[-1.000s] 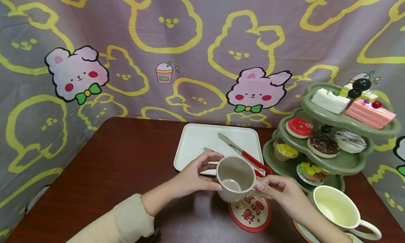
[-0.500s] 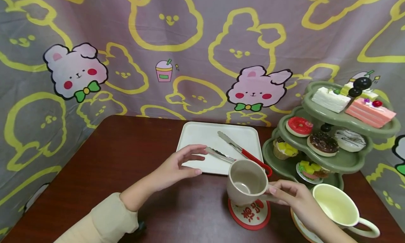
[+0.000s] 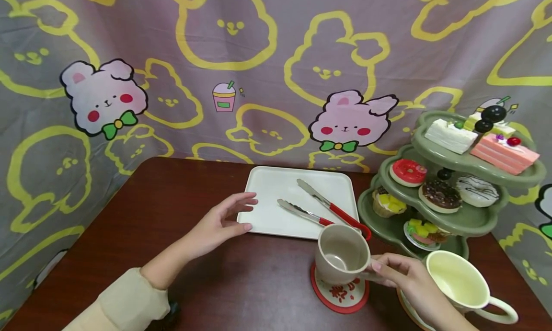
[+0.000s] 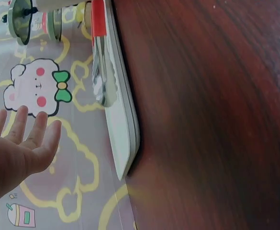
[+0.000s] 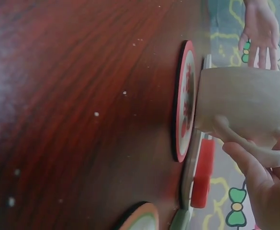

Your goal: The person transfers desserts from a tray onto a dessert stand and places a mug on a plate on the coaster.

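My right hand (image 3: 409,279) grips the handle of a greyish-beige mug (image 3: 340,254). The mug is upright over a round red-rimmed coaster (image 3: 334,302) with red characters. In the right wrist view its base is very close to the coaster (image 5: 184,110); whether they touch I cannot tell. My left hand (image 3: 217,225), fingers spread and relaxed, holds nothing and hovers by the left edge of a white tray (image 3: 267,187). On that tray lie two pairs of red-handled tongs (image 3: 302,210), their handle ends partly hidden behind the mug.
A green three-tier stand (image 3: 483,225) with cakes, doughnuts and tarts rises at the right. In front of it, a pale yellow mug (image 3: 459,280) sits on another coaster (image 3: 409,306), partly behind my right forearm. A patterned curtain (image 3: 258,43) hangs behind the dark wooden table (image 3: 129,216).
My left hand has let go of the mug and drawn away to the left. My right hand has moved the mug right and down, over the coaster.
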The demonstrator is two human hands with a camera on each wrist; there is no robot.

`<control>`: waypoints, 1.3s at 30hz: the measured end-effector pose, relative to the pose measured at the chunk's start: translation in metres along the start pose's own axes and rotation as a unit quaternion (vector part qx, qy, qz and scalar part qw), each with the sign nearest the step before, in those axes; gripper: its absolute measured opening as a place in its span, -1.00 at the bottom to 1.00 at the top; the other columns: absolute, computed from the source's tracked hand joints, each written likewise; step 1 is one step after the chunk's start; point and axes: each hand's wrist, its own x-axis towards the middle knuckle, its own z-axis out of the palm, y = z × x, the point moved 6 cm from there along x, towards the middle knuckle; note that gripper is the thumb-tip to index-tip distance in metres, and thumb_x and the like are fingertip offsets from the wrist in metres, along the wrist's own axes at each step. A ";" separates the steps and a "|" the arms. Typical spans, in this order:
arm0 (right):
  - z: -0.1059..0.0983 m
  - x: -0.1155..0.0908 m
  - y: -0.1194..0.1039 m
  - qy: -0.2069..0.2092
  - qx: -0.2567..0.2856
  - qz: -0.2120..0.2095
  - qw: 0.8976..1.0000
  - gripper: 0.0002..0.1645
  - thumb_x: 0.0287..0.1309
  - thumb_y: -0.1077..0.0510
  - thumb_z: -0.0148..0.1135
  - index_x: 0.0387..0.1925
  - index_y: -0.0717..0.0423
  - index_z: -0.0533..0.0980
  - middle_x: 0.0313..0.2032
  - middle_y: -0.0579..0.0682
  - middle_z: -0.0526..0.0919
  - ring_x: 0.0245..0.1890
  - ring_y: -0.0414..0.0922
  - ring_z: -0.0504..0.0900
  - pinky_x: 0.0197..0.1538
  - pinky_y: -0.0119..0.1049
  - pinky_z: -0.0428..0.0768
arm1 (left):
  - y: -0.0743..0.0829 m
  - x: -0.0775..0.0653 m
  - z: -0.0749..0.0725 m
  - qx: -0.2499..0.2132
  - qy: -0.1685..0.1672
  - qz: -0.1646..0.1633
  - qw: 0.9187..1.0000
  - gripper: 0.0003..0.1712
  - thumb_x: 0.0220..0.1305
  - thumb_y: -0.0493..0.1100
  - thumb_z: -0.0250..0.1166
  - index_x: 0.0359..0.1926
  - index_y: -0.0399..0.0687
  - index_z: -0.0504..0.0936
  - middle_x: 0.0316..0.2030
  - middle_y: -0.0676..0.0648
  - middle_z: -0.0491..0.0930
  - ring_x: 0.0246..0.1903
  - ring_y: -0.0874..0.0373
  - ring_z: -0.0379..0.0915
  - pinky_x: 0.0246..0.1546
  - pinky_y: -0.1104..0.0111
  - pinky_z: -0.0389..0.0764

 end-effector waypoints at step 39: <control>-0.005 -0.012 0.013 -0.014 -0.015 0.004 1.000 -0.74 0.49 0.37 -0.02 -0.29 0.42 0.55 0.00 -0.35 0.68 0.04 -0.44 0.58 -0.08 -0.42 0.64 | -0.008 -0.019 -0.046 0.412 -0.008 0.003 0.911 -0.13 0.26 0.09 0.46 0.51 0.13 0.31 0.45 -0.10 0.32 0.47 -0.16 0.10 0.12 -0.46 0.31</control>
